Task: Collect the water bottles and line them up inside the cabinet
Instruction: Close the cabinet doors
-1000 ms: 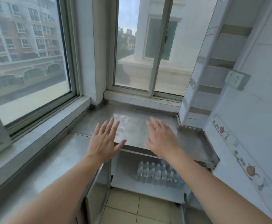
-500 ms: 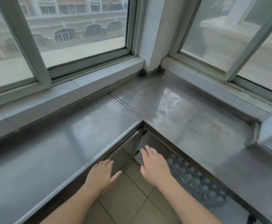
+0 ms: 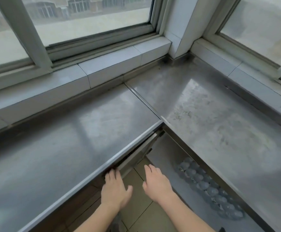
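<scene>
Bottles (image 3: 209, 190) stand packed in neat rows on the cabinet (image 3: 173, 158) shelf under the steel counter (image 3: 220, 118), clear with round pale caps. My left hand (image 3: 115, 190) and right hand (image 3: 158, 184) hover flat, fingers straight, holding nothing.

Clear plastic water bottles (image 3: 208, 187) occupying right of grey metal cabinet shelf (image 3: 165, 158); left lying free; steel countertop (image 3: 220, 131) overhanging.

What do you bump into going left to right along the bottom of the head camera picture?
Steel counter → left hand → floor tiles → right hand → water bottles in the cabinet → the other steel counter.
</scene>
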